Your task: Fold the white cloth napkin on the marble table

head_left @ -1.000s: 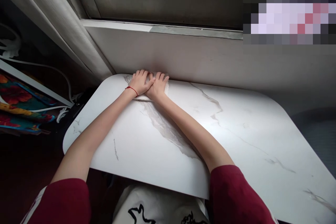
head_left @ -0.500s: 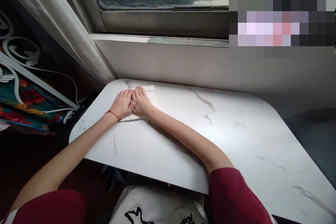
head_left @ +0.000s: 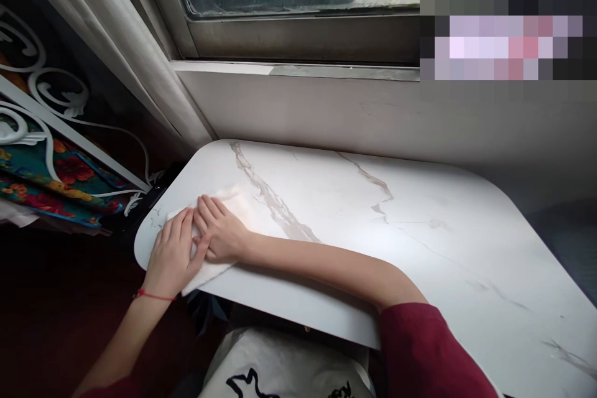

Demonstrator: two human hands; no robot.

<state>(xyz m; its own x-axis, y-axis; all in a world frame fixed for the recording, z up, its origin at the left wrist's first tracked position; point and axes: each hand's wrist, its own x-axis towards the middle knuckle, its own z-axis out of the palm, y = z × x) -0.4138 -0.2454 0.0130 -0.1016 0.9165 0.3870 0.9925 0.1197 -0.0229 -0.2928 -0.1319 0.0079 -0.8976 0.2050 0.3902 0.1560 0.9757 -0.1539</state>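
My left hand (head_left: 173, 255) and my right hand (head_left: 220, 231) lie side by side, fingers stretched flat, pressing a white cloth (head_left: 208, 273) onto the white marble-patterned table (head_left: 354, 224). They are at the table's near left corner. The cloth pokes out past the table edge under my left palm and shows faintly beyond my right fingertips. A thin red string circles my left wrist. Both sleeves are dark red.
A grey wall and window sill (head_left: 298, 68) run along the table's far side, with a pale curtain (head_left: 116, 43) at the left. Beside the table's left edge stands a white scrolled metal frame (head_left: 56, 112) over colourful floral fabric (head_left: 51, 186). A white bag with black print (head_left: 280, 367) lies below.
Both hands have slid the cloth from the table's far edge by the wall toward me and leftward, down to the near left corner. The camera has tilted slightly upward.
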